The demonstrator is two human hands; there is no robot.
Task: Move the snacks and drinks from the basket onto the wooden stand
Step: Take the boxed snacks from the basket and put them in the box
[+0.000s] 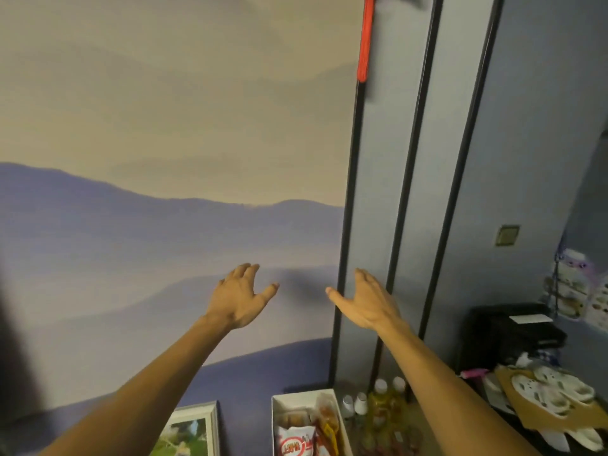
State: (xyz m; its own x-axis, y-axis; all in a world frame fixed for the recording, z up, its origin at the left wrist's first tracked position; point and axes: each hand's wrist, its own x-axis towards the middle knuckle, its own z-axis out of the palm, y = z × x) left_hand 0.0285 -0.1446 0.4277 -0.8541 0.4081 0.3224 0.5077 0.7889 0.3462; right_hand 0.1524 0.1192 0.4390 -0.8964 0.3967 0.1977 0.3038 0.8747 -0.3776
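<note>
The snacks [307,429] lie packed in a white box [278,409] at the bottom edge of the view, its long axis running from the near edge away toward the wall. Inside the box, a white packet with a red round mark sits at the near end, and a red-and-orange packet stretches lengthwise along the box's right wall; a brownish packet shows at the far end. Whether this box is the basket of the task cannot be told, and no wooden stand can be made out.

Just right of the box stand the drinks: two yellow bottles [386,401] with white caps, upright, and nearer the box two small white-capped bottles [353,403], also upright.

Above the box, both arms reach up and forward toward the wall. The left hand [238,299] is up and to the left of the box, fingers spread and slightly curled, holding nothing. The right hand [368,301] is above the box and bottles, fingers spread, thumb pointing left, likewise empty. The two hands are apart and touch nothing.

Left of the box, a framed picture [190,429] leans at the bottom edge. Far to the right of the box sit a black case [513,334] and white perforated shoes [552,390] on brown card. Behind the box rises the mountain mural wall [148,159], with grey panels [378,192] to its right.
</note>
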